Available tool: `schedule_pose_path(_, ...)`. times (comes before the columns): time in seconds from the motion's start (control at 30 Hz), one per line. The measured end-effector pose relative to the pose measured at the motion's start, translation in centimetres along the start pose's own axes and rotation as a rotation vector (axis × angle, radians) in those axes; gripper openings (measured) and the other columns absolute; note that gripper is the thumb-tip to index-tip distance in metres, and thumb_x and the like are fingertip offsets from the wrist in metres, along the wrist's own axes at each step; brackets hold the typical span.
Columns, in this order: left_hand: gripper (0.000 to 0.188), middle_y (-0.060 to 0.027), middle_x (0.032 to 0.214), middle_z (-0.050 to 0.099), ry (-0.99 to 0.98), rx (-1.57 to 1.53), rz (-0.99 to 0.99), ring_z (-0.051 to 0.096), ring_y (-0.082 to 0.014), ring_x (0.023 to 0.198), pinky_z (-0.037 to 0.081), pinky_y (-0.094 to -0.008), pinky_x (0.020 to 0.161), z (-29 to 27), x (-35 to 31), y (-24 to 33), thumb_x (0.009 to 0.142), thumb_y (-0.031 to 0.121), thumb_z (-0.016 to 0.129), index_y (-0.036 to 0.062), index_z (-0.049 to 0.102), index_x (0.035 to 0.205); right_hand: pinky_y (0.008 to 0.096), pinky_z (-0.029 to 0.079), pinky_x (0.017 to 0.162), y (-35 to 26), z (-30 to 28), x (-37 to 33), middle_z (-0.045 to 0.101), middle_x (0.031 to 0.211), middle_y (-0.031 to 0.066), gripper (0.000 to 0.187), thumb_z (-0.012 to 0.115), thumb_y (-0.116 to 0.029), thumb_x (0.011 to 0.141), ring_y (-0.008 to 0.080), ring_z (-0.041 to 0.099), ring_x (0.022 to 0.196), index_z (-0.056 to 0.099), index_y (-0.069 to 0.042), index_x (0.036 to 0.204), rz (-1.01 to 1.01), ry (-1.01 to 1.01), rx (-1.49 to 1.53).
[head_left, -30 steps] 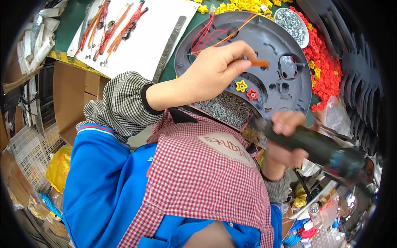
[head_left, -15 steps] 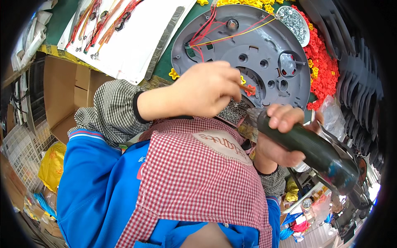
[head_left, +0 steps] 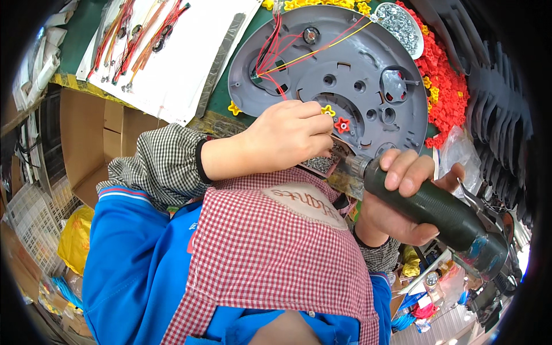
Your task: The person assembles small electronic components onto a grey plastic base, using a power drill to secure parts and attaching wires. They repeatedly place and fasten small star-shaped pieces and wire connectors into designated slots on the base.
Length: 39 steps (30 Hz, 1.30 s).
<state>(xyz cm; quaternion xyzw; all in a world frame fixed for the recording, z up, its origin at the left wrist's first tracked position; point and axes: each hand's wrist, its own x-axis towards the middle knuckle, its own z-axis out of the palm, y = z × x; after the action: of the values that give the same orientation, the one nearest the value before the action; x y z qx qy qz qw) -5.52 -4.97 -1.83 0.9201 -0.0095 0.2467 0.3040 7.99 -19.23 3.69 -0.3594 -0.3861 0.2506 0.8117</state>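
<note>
L hand now by driver nose, R hand's 10 o'clock, so work's there; L fingers pinched, hold unclear; R's wrap elec. screwdriver.

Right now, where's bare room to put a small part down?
White sheet: bare between the wire bundles and the dark strip. Narrow green bench patch between that strip and the grey housing. Crowded: right of the housing, heaped red stars.

Workshop: power screwdriver, heaped red parts
</note>
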Motion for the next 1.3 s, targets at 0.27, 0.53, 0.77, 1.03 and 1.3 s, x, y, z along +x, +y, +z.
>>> schedule_pose_path(0.27,0.020,0.0016,0.083,0.059,0.069,-0.075,-0.002,0.056,-0.0159,0.071,0.048,-0.0280,0.058,0.1,0.6,0.3,0.065,0.019,0.079,0.0101,0.067,0.078,0.0379,0.042,0.077,-0.5,-0.1,0.1,0.052,0.087,0.0037,0.083,0.060,-0.063,0.087,0.0166,0.051,0.076,0.031,-0.015,0.149,0.008,-0.007,-0.051)
schedule_pose_path(0.53,0.026,-0.0056,0.088,0.064,-0.098,-0.182,-0.230,0.066,-0.0277,0.083,0.052,-0.0383,0.065,-2.0,3.6,0.5,0.078,0.013,0.073,0.0079,0.064,0.102,0.0389,0.043,0.076,-1.6,-2.2,0.1,0.053,0.087,0.0062,0.084,0.060,-0.060,0.087,0.0187,0.051,0.076,0.030,-0.010,0.148,-0.033,0.117,-0.168)
schedule_pose_path(0.77,0.012,-0.0054,0.081,0.065,-0.460,-0.272,-0.323,0.064,-0.0274,0.080,0.053,-0.0385,0.068,2.2,6.9,-2.2,0.076,0.017,0.076,0.0070,0.075,0.083,0.0423,0.046,0.078,-1.3,-3.4,0.7,0.057,0.088,0.0086,0.082,0.059,-0.058,0.089,0.0207,0.056,0.078,0.029,-0.010,0.148,-0.100,0.076,-0.261)
schedule_pose_path(1.03,0.009,-0.0012,0.080,0.065,-0.340,-0.142,-0.139,0.057,-0.0242,0.088,0.052,-0.0365,0.076,3.4,6.5,-2.8,0.071,0.016,0.077,0.0082,0.075,0.075,0.0422,0.047,0.076,-0.4,-3.6,0.5,0.056,0.085,0.0080,0.084,0.060,-0.061,0.087,0.0202,0.057,0.076,0.028,-0.011,0.147,-0.058,0.098,-0.346)
schedule_pose_path(1.3,0.009,-0.0017,0.076,0.065,-0.353,-0.120,-0.176,0.058,-0.0246,0.086,0.052,-0.0368,0.074,3.6,6.7,-2.7,0.065,0.013,0.077,0.0098,0.075,0.073,0.0403,0.048,0.075,1.3,-3.0,-0.1,0.055,0.083,0.0071,0.086,0.061,-0.061,0.086,0.0188,0.057,0.074,0.026,-0.011,0.147,0.007,0.094,-0.426)
